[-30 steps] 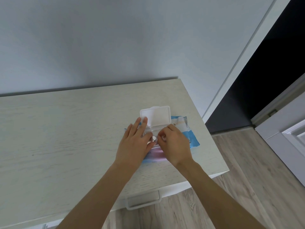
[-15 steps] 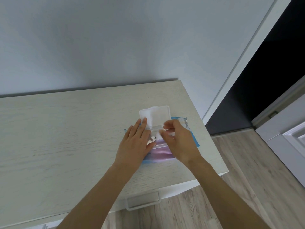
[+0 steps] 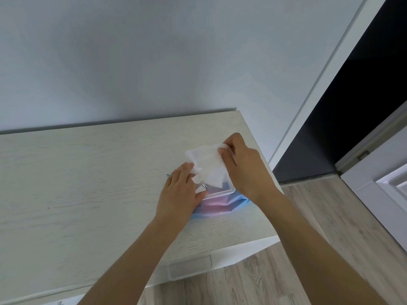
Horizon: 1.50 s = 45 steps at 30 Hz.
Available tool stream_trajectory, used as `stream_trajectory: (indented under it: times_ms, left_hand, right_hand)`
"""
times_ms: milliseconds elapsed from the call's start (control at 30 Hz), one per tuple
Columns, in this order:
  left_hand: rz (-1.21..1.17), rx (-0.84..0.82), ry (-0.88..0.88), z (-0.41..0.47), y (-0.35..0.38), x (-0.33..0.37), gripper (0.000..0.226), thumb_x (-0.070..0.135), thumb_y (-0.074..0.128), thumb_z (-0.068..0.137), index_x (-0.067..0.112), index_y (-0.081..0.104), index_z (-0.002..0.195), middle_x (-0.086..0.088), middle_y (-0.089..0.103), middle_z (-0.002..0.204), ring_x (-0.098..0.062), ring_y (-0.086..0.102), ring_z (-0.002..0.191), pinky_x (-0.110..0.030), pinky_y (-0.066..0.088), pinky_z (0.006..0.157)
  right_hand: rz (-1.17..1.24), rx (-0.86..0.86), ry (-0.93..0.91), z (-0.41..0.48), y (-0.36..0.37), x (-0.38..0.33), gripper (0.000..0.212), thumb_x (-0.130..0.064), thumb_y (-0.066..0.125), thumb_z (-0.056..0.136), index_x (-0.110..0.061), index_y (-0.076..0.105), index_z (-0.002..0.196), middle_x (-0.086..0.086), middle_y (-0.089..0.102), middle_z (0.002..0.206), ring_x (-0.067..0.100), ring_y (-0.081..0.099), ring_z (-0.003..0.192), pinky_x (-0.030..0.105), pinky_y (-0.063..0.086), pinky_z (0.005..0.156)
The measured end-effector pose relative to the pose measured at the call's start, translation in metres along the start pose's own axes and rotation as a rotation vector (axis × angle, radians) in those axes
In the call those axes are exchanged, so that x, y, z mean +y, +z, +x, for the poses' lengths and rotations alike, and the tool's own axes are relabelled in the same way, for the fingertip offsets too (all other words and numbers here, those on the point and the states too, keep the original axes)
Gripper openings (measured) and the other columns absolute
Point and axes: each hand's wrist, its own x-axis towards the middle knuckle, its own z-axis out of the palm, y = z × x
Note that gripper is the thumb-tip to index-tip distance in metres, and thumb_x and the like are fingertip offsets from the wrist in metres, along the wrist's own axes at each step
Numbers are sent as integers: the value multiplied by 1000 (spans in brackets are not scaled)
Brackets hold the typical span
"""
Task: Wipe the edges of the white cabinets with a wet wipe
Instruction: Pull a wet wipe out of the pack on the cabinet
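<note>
A blue and pink pack of wet wipes (image 3: 217, 204) lies near the right end of the white cabinet top (image 3: 88, 183). My left hand (image 3: 179, 194) lies flat on the pack and presses it down. My right hand (image 3: 242, 166) pinches a white wet wipe (image 3: 208, 167) by its upper corner and holds it lifted above the pack's open lid. The wipe's lower end still hangs at the opening. The lid is mostly hidden behind the wipe.
The cabinet stands against a grey wall (image 3: 154, 62). A drawer handle (image 3: 190, 268) shows on the cabinet's front edge. To the right are a white door frame (image 3: 317, 89), a dark doorway (image 3: 363, 95), a white door (image 3: 387, 186) and wooden floor (image 3: 319, 227).
My right hand has risen up and to the right, drawing a wet wipe out of the pack. My left hand stays pressed on the pack.
</note>
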Motion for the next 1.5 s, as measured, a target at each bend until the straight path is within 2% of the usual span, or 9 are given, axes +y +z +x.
stream_trajectory:
  times_ms: [133, 400, 567, 667, 800, 933, 1033, 1267, 1500]
  left_hand:
    - [-126, 131, -63, 0, -4, 8, 49, 44, 60, 85, 7, 51, 116, -8, 49, 122, -21, 47, 113, -25, 40, 97]
    - [-145, 88, -35, 5, -4, 23, 46, 46, 47, 92, 12, 45, 122, -1, 50, 124, -17, 46, 116, -25, 31, 104]
    - [-55, 86, 153, 0, 8, 28, 27, 44, 56, 82, 20, 65, 87, -2, 68, 94, -27, 65, 89, -51, 50, 88]
    - [-17, 34, 194, -3, 9, 30, 32, 45, 49, 78, 20, 66, 87, -1, 68, 91, -24, 65, 86, -50, 47, 88]
    - [1, 176, 312, -6, 10, 26, 34, 36, 74, 75, 16, 63, 100, -7, 67, 105, -26, 65, 92, -44, 50, 85]
    - [81, 372, 384, 3, -7, 17, 35, 35, 38, 95, 16, 45, 124, -16, 41, 135, -32, 41, 122, -44, 36, 103]
    - [156, 289, 241, 20, -16, 13, 51, 47, 22, 97, 21, 31, 140, -17, 30, 147, -34, 28, 136, -50, 15, 113]
    - [64, 87, 359, -1, -3, 21, 63, 41, 10, 102, 7, 59, 123, -11, 61, 124, -26, 58, 115, -52, 43, 98]
    - [60, -4, 373, -23, 20, 16, 66, 48, 10, 100, 13, 62, 120, -5, 61, 125, -21, 55, 118, -38, 37, 97]
  right_hand:
    - [-19, 30, 5, -1, -2, 6, 12, -31, 38, 97, -20, 36, 93, -4, 52, 77, 7, 49, 59, 17, 48, 62]
    - [20, 51, 48, -8, -9, 18, 11, -28, 38, 98, -18, 36, 94, -8, 48, 75, 7, 49, 60, 8, 42, 57]
    - [65, 75, 101, -10, -16, 24, 7, -27, 36, 99, -21, 34, 96, -10, 46, 79, 0, 46, 63, -2, 38, 57]
    - [42, 63, 116, -11, -20, 27, 7, -29, 35, 99, -23, 31, 98, -8, 46, 89, 2, 46, 66, 1, 38, 54]
    - [56, 95, 167, -10, -22, 32, 6, -29, 34, 99, -24, 30, 100, -7, 46, 96, 2, 46, 68, 1, 37, 54]
    - [124, 150, 226, -9, -26, 37, 7, -28, 33, 100, -22, 33, 99, -10, 46, 86, 0, 47, 65, -2, 39, 50]
    - [126, 161, 248, -10, -28, 40, 7, -29, 32, 99, -22, 33, 100, -10, 46, 88, 1, 47, 66, 2, 40, 48]
    - [214, 267, 246, -14, -32, 37, 7, -28, 34, 99, -21, 35, 100, -13, 47, 84, 1, 49, 67, 2, 40, 49]
    - [100, 111, 108, -27, 14, 43, 7, -27, 42, 97, -21, 39, 95, -12, 49, 78, 0, 51, 66, 8, 43, 62]
